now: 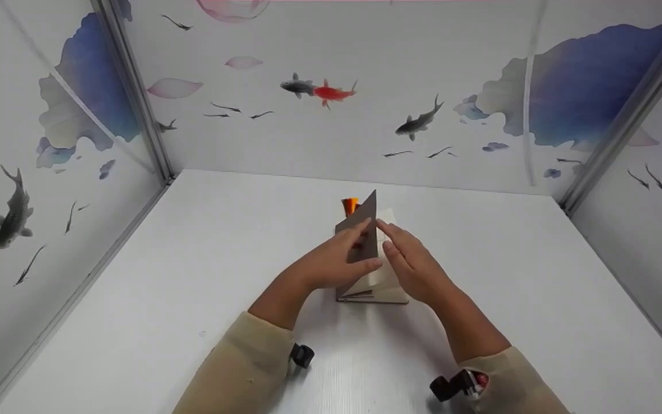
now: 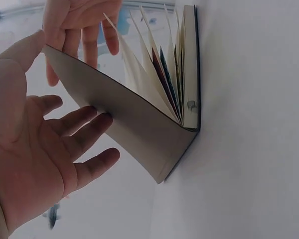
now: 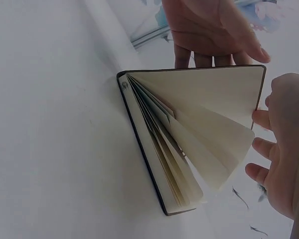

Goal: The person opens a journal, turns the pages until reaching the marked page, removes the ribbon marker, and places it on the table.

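A notebook [image 1: 391, 294] with a grey-brown cover [image 2: 119, 119] stands partly open on the white table, its front cover raised at a slant. Several cream pages [image 3: 209, 144] fan out between the cover and the thicker page block. My left hand [image 1: 337, 259] is at the cover's outer side, fingers spread against it and thumb by its free edge. On the other side, my right hand [image 1: 417, 264] has its fingers extended, the tips at or close to the cover's free edge in the right wrist view [image 3: 284, 144]. Some inner pages are hidden.
An orange and dark red item [image 1: 350, 206] shows behind the raised cover; its kind is unclear. White panels [image 1: 331, 138] painted with fish enclose the table [image 1: 193, 322] at the back and sides, with metal posts [image 1: 135, 92] at the corners.
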{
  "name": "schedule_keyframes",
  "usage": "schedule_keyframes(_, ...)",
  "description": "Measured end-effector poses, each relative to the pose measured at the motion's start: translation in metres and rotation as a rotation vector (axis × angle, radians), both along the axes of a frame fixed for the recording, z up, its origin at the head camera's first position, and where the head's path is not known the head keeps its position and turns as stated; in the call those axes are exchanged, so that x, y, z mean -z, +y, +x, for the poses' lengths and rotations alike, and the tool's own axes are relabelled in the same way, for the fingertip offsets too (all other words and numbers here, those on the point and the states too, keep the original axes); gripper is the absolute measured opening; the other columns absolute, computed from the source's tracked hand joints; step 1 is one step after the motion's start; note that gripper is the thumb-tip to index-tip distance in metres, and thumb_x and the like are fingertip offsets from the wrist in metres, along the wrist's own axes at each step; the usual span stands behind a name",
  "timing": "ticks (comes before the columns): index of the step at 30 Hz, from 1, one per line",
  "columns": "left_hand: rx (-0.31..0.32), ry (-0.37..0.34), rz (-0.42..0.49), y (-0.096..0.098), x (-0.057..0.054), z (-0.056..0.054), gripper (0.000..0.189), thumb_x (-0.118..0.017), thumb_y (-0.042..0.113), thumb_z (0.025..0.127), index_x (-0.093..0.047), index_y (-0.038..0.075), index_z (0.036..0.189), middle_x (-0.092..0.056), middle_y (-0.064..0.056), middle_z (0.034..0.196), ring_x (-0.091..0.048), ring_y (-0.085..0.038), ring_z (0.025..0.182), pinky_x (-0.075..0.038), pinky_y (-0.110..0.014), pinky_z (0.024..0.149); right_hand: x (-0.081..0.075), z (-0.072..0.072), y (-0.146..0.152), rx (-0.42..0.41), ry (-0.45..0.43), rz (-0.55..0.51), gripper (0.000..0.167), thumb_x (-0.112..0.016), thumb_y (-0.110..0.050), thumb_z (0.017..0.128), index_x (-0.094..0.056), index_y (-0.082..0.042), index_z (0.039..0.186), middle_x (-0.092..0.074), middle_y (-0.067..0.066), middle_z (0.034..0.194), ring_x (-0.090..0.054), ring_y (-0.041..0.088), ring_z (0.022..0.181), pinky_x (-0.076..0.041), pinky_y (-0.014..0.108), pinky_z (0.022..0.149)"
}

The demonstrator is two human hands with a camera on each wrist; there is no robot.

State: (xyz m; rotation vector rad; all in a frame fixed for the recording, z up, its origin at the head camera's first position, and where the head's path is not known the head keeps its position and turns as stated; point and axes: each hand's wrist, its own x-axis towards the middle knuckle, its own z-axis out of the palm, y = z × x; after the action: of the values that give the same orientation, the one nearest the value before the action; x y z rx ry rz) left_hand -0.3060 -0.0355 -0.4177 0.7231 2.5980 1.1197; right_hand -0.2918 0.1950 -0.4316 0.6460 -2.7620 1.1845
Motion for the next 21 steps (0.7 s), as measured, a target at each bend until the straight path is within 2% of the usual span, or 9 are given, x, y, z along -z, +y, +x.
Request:
schedule_keyframes(5,-0.028,0.068,0.037,0.002,-0.006,0.004,0.099,-0.059,0.079,0.093,-0.009,0.044,0.172,-0.022,0.003,0.18,-0.032,-0.025,0.164,-0.036,-0.062,0.128,0.001,0.001,-0.006,-0.046,0.015,0.016,0.055,-0.036,-0.044,0.117,-0.023,-0.042,0.17,-0.022,-0.013,0.179,-0.013,0.027,0.17,-0.012,0.069,0.134)
schedule_keyframes(9,-0.047,0.119,0.046,0.005,-0.01,0.005,0.089,-0.061,0.062,0.101,-0.011,0.043,0.172,-0.022,0.003,0.18,-0.033,-0.024,0.164,-0.038,-0.06,0.127,0.001,0.002,-0.007,-0.048,0.006,0.039,0.057,-0.038,-0.043,0.117,-0.02,-0.045,0.17,-0.017,-0.006,0.181,-0.01,0.028,0.171,-0.011,0.073,0.132)
schedule_keyframes(15,-0.091,0.203,-0.024,0.005,-0.015,0.007,0.081,-0.057,0.03,0.105,-0.012,0.042,0.172,-0.023,0.005,0.18,-0.03,-0.025,0.165,-0.036,-0.058,0.129,0.001,0.0,-0.002,0.059,-0.022,0.09,0.064,-0.048,-0.053,0.112,-0.02,-0.048,0.169,-0.019,0.006,0.182,-0.015,0.035,0.17,-0.016,0.075,0.13)
schedule_keyframes(21,-0.124,0.363,-0.097,-0.002,-0.02,0.007,0.081,-0.053,0.012,0.104,-0.018,0.033,0.173,-0.027,0.004,0.179,-0.035,-0.027,0.163,-0.037,-0.054,0.13,0.008,-0.007,0.007,0.154,-0.067,0.162,0.076,-0.062,-0.044,0.109,-0.02,-0.042,0.171,-0.02,0.005,0.182,-0.016,0.035,0.169,-0.02,0.073,0.129)
